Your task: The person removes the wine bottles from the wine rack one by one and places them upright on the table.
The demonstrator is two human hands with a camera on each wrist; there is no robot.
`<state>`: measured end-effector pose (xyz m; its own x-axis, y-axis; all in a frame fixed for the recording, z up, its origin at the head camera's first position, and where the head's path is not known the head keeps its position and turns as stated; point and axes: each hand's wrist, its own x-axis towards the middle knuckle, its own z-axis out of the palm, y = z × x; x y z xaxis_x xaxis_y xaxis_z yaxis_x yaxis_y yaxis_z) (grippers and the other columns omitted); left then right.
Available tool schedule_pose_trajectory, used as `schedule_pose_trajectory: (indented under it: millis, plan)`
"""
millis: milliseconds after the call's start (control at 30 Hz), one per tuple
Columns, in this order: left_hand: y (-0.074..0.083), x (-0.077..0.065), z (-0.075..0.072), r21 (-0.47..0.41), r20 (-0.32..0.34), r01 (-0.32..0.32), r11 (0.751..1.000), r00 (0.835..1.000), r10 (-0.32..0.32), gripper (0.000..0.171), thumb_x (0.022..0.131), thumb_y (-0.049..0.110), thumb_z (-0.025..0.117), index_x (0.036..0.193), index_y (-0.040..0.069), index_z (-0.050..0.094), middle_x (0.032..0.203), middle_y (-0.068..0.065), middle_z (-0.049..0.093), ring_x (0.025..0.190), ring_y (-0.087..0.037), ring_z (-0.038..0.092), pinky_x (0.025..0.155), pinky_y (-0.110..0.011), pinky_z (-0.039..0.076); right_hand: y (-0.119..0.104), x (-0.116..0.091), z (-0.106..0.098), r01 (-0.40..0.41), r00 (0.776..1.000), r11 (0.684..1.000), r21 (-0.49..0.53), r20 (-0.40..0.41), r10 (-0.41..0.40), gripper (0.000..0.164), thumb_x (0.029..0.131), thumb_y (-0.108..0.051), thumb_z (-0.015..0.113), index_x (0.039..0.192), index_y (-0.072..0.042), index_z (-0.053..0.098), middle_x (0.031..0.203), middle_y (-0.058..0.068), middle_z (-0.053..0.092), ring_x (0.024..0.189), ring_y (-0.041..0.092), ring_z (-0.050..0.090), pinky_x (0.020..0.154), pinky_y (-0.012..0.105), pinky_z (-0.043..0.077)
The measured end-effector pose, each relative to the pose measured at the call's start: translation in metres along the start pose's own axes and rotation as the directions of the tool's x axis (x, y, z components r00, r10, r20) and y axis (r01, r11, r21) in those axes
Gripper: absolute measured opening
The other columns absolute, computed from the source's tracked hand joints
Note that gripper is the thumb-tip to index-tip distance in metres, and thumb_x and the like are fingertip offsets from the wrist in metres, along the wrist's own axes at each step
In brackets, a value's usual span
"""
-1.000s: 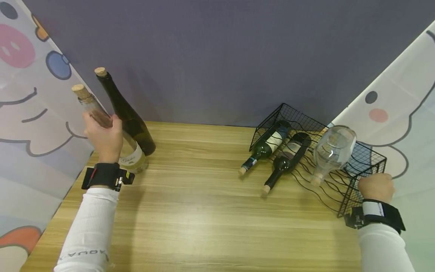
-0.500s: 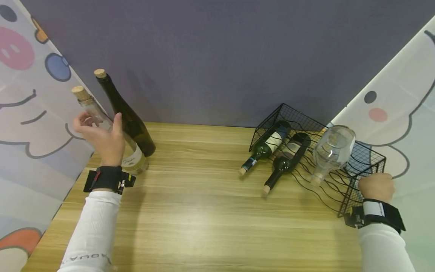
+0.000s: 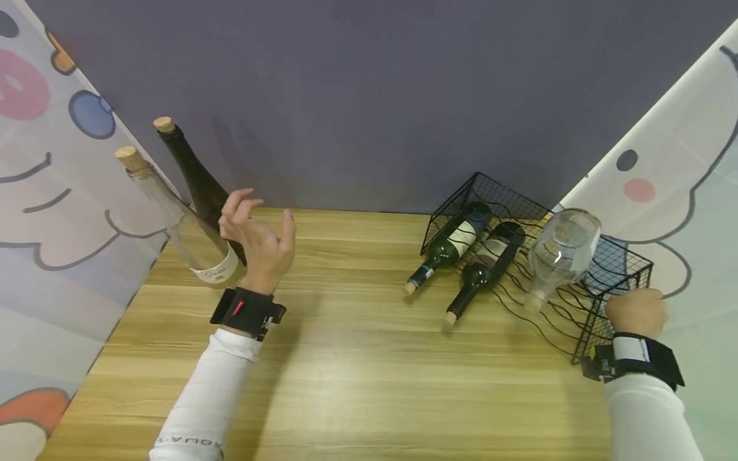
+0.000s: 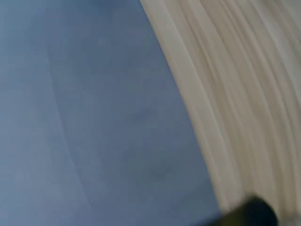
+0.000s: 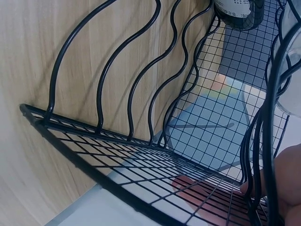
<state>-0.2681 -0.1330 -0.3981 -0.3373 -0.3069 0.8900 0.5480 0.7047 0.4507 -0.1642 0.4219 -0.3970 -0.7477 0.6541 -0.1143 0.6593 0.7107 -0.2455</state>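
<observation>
In the head view my left hand [image 3: 257,244] hovers with loosely spread fingers just right of two corked bottles, holding nothing. The clear bottle with a white label [image 3: 198,240] stands upright at the left; behind it is a dark green bottle [image 3: 198,176], partly covered by the hand. At the right, my right hand [image 3: 637,312] grips the near right end of a black wire wine rack [image 3: 619,253]. Its fingers [image 5: 200,197] show through the mesh in the right wrist view. Lying in the rack are a green bottle [image 3: 444,251], a dark bottle [image 3: 477,275] and a clear bottle [image 3: 562,250].
The wooden table [image 3: 346,358] runs up to a grey-blue partition [image 3: 369,109] at the back. Printed cartoon panels [image 3: 651,211] flank it on both sides. Corked necks of the racked bottles stick out over the table toward the front.
My left hand has let go of the clear bottle at the left and moved right, away from its neck. My right hand stays on the rack.
</observation>
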Motion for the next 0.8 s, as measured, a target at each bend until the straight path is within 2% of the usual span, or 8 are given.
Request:
schedule_pose_trajectory:
  millis: [133, 167, 233, 300, 433, 500, 567, 800]
  plan:
    - [0.025, -0.003, 0.017, -0.045, 0.224, -0.021, 0.999, 0.974, 0.030, 0.041, 0.090, 0.035, 0.049, 0.117, 0.008, 0.034, 0.116, -0.021, 0.047, 0.103, -0.038, 0.040, 0.091, -0.047, 0.022, -0.001, -0.001, 0.002, 0.010, 1.000, 1.000, -0.012, 0.008, -0.010, 0.061, 0.090, -0.013, 0.042, 0.120, 0.038, 0.029, 0.115, 0.052, 0.038, 0.107, 0.067, 0.046, 0.085, 0.064, 0.047]
    - [0.032, -0.003, 0.021, -0.058, 0.277, -0.022, 0.998, 0.960, 0.037, 0.041, 0.090, 0.034, 0.049, 0.118, 0.005, 0.037, 0.113, -0.022, 0.049, 0.099, -0.038, 0.042, 0.088, -0.048, 0.024, -0.001, -0.001, 0.002, 0.001, 1.000, 1.000, 0.001, 0.012, -0.001, 0.061, 0.090, -0.013, 0.041, 0.121, 0.038, 0.029, 0.116, 0.052, 0.038, 0.107, 0.067, 0.045, 0.085, 0.064, 0.047]
    - [0.046, -0.004, 0.029, -0.090, 0.410, -0.013, 0.996, 0.911, 0.049, 0.041, 0.092, 0.031, 0.048, 0.119, 0.000, 0.041, 0.110, -0.023, 0.052, 0.096, -0.038, 0.046, 0.084, -0.049, 0.030, -0.001, -0.001, 0.002, -0.021, 1.000, 1.000, 0.020, 0.021, 0.020, 0.062, 0.091, -0.014, 0.041, 0.123, 0.037, 0.028, 0.118, 0.052, 0.037, 0.109, 0.067, 0.045, 0.086, 0.064, 0.047]
    - [0.062, -0.005, 0.037, -0.121, 0.563, 0.047, 0.992, 0.826, 0.029, 0.040, 0.093, 0.027, 0.049, 0.120, -0.003, 0.046, 0.109, -0.021, 0.055, 0.096, -0.035, 0.051, 0.084, -0.047, 0.038, -0.001, -0.001, 0.002, -0.040, 0.999, 0.999, 0.034, 0.026, 0.039, 0.063, 0.091, -0.015, 0.041, 0.125, 0.037, 0.027, 0.120, 0.053, 0.037, 0.110, 0.067, 0.045, 0.086, 0.064, 0.047]
    - [0.091, -0.008, 0.052, -0.078, 0.816, 0.199, 0.977, 0.576, -0.052, 0.034, 0.095, 0.022, 0.054, 0.123, 0.002, 0.052, 0.116, -0.014, 0.060, 0.101, -0.028, 0.060, 0.081, -0.039, 0.051, -0.001, 0.002, 0.002, -0.057, 0.998, 0.998, 0.028, 0.031, 0.056, 0.063, 0.091, -0.015, 0.042, 0.125, 0.036, 0.026, 0.120, 0.053, 0.039, 0.110, 0.066, 0.046, 0.085, 0.062, 0.049]
    - [0.104, -0.013, 0.059, -0.035, 0.877, 0.221, 0.975, 0.474, -0.076, 0.032, 0.096, 0.022, 0.055, 0.123, 0.005, 0.054, 0.116, -0.010, 0.062, 0.101, -0.024, 0.061, 0.080, -0.035, 0.053, -0.001, 0.003, 0.002, -0.053, 0.998, 0.998, 0.021, 0.029, 0.053, 0.063, 0.090, -0.015, 0.041, 0.125, 0.036, 0.027, 0.119, 0.053, 0.039, 0.109, 0.066, 0.046, 0.084, 0.061, 0.050]
    - [0.117, -0.021, 0.067, -0.018, 0.902, 0.215, 0.977, 0.424, -0.077, 0.029, 0.097, 0.023, 0.055, 0.120, 0.007, 0.057, 0.112, -0.008, 0.064, 0.098, -0.021, 0.063, 0.078, -0.032, 0.053, 0.000, 0.003, 0.001, -0.052, 0.998, 0.998, 0.021, 0.024, 0.051, 0.063, 0.090, -0.014, 0.041, 0.125, 0.036, 0.026, 0.119, 0.054, 0.040, 0.109, 0.066, 0.046, 0.083, 0.061, 0.050]
    - [0.156, -0.056, 0.090, -0.031, 0.952, 0.207, 0.978, 0.304, -0.034, 0.034, 0.101, 0.031, 0.051, 0.128, 0.011, 0.057, 0.109, -0.004, 0.065, 0.088, -0.013, 0.062, 0.070, -0.022, 0.049, 0.002, 0.005, 0.000, -0.009, 1.000, 0.999, -0.035, 0.009, 0.009, 0.061, 0.087, -0.012, 0.041, 0.121, 0.038, 0.029, 0.116, 0.052, 0.039, 0.107, 0.066, 0.047, 0.083, 0.062, 0.050]
